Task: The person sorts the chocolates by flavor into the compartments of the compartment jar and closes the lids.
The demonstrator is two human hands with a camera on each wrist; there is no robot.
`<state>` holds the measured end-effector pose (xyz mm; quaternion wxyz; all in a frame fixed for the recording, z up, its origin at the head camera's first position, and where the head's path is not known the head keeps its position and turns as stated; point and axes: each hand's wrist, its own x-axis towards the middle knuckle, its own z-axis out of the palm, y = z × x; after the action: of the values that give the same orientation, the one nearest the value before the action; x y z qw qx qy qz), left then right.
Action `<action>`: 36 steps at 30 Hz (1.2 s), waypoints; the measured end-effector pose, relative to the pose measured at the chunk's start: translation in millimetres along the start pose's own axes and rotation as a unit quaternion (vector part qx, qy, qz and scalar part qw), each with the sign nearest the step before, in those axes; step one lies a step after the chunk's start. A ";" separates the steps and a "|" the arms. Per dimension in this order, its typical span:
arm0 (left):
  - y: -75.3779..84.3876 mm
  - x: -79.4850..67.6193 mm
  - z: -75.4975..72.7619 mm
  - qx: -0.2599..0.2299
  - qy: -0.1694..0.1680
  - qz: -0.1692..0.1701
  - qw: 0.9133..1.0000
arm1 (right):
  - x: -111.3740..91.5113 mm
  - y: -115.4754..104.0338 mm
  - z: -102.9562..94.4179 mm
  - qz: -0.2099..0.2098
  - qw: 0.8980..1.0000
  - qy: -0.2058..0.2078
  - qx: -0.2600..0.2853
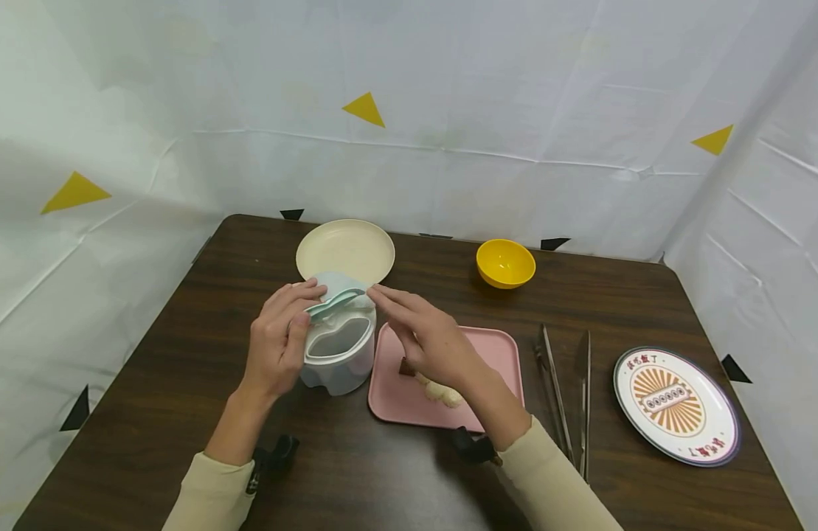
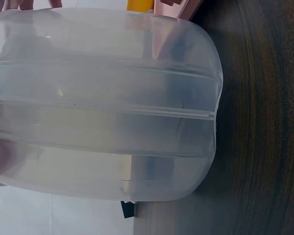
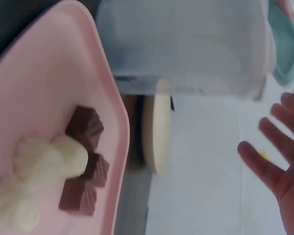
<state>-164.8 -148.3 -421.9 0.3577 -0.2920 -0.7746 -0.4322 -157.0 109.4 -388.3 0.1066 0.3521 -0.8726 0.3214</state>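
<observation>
Dark wood-grain table (image 1: 183,369) bore one translucent container (image 1: 338,380), left of one pink tray (image 1: 491,354). My left hand (image 1: 279,339) pinched one tilted green lid (image 1: 335,301); my right hand (image 1: 431,339), fingers extended, gripped nothing. I judged bracing the container advisable. Counted: three chocolates (image 3: 78,196), three pleated buns (image 3: 36,161), two plates (image 1: 345,251), one yellow bowl (image 1: 506,265).

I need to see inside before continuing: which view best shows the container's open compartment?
Head view: it looks down into the open compartment. Both wrist views show the container only from the side, hiding its opening.
</observation>
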 end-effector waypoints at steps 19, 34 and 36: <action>-2.9 -1.3 2.3 0.000 0.006 0.003 1.000 | -134.6 52.6 -40.4 0.401 0.883 0.217 -0.112; -2.3 -1.7 1.5 0.005 0.009 0.005 1.000 | -185.5 63.1 -40.4 0.579 0.797 0.105 -0.134; -2.0 -1.4 1.3 0.004 0.009 0.004 1.000 | -186.9 64.1 -40.7 0.579 0.797 0.105 -0.135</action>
<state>-165.9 -148.3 -424.5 0.3675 -0.2900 -0.7721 -0.4299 -66.1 272.3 -465.2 0.0384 -0.2735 -0.9315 0.2368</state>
